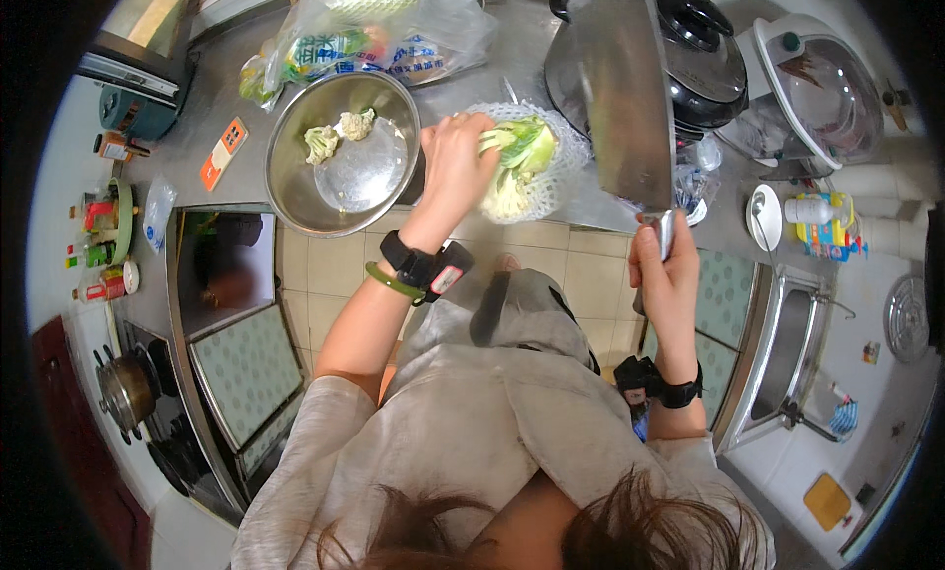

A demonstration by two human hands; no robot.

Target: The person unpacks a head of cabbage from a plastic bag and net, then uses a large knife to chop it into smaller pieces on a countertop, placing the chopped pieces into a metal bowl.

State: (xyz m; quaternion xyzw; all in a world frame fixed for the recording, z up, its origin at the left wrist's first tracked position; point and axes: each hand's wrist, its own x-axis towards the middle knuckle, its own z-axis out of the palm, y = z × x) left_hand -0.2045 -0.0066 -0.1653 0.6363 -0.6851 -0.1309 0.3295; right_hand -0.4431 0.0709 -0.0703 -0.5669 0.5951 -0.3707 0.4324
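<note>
My left hand (459,160) grips a leafy stalk of a cauliflower (528,153), which lies on white foam netting (568,145) at the counter's front edge. The cauliflower's stem and green leaves point away from me, and its curds lie nearer. In my right hand (664,278) is the handle of a cleaver (627,105), its broad metal blade raised upright, apart from the cauliflower. Just left of my left hand stands a stainless steel bowl (277,179) with a few cauliflower florets (322,145) in it. The fingertips of my left hand are partly hidden.
Behind the bowl lie plastic bags of vegetables (384,38). A black electric cooker (705,60) stands behind the cleaver, partly hidden by it. Farther right are a lidded appliance (823,90), a small white bowl (764,215) and the sink (786,348). An orange and white phone (222,154) lies at left.
</note>
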